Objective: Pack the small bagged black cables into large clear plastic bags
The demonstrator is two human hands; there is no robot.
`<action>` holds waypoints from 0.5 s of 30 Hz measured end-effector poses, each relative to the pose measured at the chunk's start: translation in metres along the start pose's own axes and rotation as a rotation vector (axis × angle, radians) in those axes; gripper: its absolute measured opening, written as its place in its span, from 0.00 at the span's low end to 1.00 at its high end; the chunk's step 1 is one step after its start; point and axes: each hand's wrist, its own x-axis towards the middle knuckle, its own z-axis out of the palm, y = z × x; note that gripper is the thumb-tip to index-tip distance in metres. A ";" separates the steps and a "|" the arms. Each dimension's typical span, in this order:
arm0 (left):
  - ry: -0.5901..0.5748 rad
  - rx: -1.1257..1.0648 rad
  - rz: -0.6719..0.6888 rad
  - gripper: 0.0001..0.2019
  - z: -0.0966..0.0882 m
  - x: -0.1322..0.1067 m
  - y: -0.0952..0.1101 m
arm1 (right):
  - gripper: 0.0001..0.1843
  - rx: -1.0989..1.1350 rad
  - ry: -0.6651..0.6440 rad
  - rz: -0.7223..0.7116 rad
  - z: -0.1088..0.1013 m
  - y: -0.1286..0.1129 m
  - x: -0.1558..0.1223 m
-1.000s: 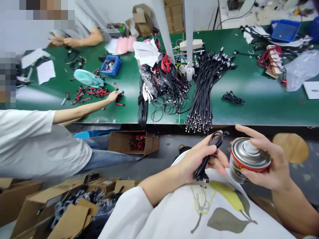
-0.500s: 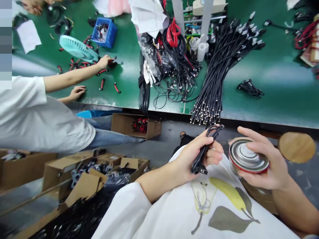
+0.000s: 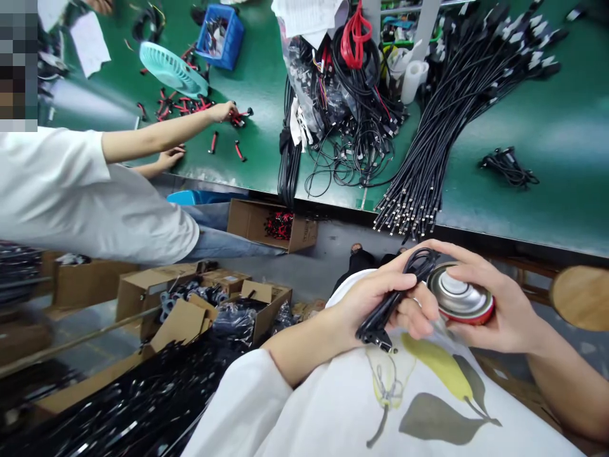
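Note:
My left hand (image 3: 371,304) is closed around a coiled black cable (image 3: 390,304), with one metal plug sticking out at its lower end. In my right hand (image 3: 499,304) is a spray can (image 3: 461,298) with a white nozzle and a red rim. The thumb and fingers of that hand wrap the can, and one finger lies by the nozzle. Both hands are close together above my white shirt, below the table edge. The can's lower body is hidden. On the green table ahead lies a long bundle of black cables (image 3: 442,127), plug ends toward me.
A small tied cable coil (image 3: 509,168) lies on the green table (image 3: 533,209) at right. Tangled cables (image 3: 352,139) fill the middle. At left a co-worker's hand (image 3: 223,112) handles red-black pieces near a blue bin (image 3: 219,38). A wooden stool (image 3: 580,298) stands at right; cartons (image 3: 185,320) crowd lower left.
My right hand has brought the spray can left, close against the coiled cable and my left hand. My view has shifted a little. The co-worker's hand has moved slightly among the red-black pieces.

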 end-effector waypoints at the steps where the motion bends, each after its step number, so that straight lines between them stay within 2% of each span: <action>1: 0.000 -0.008 0.009 0.33 0.001 0.000 -0.001 | 0.42 0.008 0.002 -0.003 0.000 -0.001 0.001; 6: -0.001 -0.057 0.067 0.24 0.001 0.001 -0.005 | 0.43 -0.006 0.029 -0.039 0.003 -0.001 -0.001; 15: 0.097 -0.147 -0.040 0.12 -0.004 0.001 -0.005 | 0.44 -0.081 0.074 -0.004 0.007 0.003 -0.005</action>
